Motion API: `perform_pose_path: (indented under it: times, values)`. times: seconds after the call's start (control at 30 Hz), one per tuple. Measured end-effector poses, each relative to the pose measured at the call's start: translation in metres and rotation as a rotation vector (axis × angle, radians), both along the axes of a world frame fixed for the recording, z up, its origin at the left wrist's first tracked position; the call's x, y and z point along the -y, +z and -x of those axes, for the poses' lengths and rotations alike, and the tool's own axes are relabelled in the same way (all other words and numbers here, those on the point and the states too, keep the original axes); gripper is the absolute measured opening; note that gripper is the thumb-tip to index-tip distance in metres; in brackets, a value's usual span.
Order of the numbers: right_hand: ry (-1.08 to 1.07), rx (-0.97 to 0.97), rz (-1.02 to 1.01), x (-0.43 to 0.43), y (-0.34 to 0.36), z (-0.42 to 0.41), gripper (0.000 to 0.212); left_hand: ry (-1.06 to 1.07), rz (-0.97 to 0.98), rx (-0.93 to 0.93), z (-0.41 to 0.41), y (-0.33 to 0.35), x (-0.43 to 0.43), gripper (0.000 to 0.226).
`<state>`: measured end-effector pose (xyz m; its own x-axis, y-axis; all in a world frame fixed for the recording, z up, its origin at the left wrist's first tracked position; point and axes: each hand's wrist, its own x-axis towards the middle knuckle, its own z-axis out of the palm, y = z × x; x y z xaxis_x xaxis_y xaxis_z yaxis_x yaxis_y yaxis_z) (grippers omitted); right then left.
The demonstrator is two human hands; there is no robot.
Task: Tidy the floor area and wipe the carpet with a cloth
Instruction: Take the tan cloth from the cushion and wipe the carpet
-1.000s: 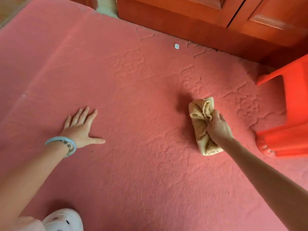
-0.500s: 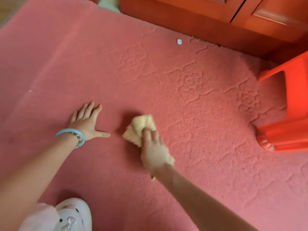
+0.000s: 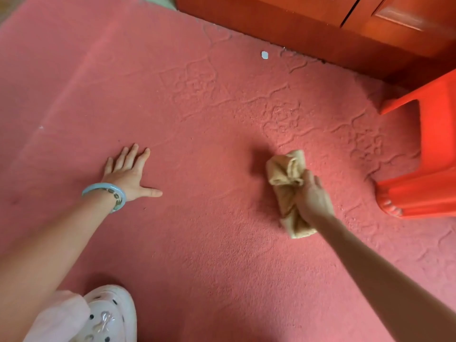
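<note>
A red embossed carpet [image 3: 202,238] fills the floor. My right hand [image 3: 312,197] grips a bunched tan cloth [image 3: 286,169] and holds it down on the carpet right of centre. The cloth sticks out beyond the fingers and behind the wrist. My left hand [image 3: 129,172] rests flat on the carpet at the left, fingers spread, a pale blue bangle on the wrist.
A red plastic stool [image 3: 424,164] stands at the right, close to the cloth. A wooden cabinet [image 3: 320,25] runs along the far edge. A small white scrap [image 3: 264,55] lies on the carpet near the cabinet. My white shoe [image 3: 108,317] is at the bottom left.
My right hand swept the cloth left toward my left hand, then back to the right near the stool. My left hand stayed flat in place.
</note>
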<state>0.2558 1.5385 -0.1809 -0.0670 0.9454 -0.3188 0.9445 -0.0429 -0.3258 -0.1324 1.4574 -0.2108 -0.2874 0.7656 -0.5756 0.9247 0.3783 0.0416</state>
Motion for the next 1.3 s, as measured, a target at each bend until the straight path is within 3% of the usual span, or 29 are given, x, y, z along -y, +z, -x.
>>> perform_pose_path:
  times: [0.1,0.2,0.37,0.53,0.63,0.7,0.77,0.87,1.03,1.2,1.3]
  values:
    - [-0.197,0.107,-0.079,-0.02,0.005,-0.032,0.024,-0.004,-0.001,-0.001,0.0,-0.001,0.0,0.119]
    - [-0.246,0.084,-0.105,-0.014,0.002,-0.017,0.026,-0.002,-0.007,0.002,0.0,-0.001,0.001,0.119]
    - [0.081,0.075,-0.085,0.041,-0.009,0.072,0.043,0.005,-0.021,0.014,0.001,-0.003,0.001,0.119]
    - [0.365,-0.101,-0.043,0.097,-0.008,0.138,0.047,0.015,-0.046,0.012,0.002,-0.005,0.002,0.119]
    - [0.476,-0.238,0.123,0.106,-0.004,0.141,0.047,0.023,-0.063,0.016,0.002,-0.006,0.002,0.12]
    - [0.253,-0.478,0.269,0.098,-0.003,0.134,0.042,0.025,-0.07,0.016,0.002,-0.006,0.002,0.12]
    - [-0.105,-0.732,0.385,0.087,-0.002,0.125,0.036,0.021,-0.071,0.013,0.001,-0.004,0.001,0.12]
    - [-0.387,-0.931,0.427,0.076,0.003,0.114,0.033,0.006,-0.052,0.01,-0.006,0.005,-0.003,0.116]
    - [-0.494,-1.079,0.445,0.071,0.053,0.125,0.025,-0.034,-0.081,0.281,-0.022,0.072,0.007,0.076]
    - [-0.489,-1.088,0.477,0.089,0.155,0.152,0.02,0.003,-0.257,0.339,-0.021,0.199,0.023,0.027]
    - [-0.472,-1.111,0.481,0.095,0.239,0.16,0.021,0.147,-0.263,0.483,-0.025,0.298,0.029,0.024]
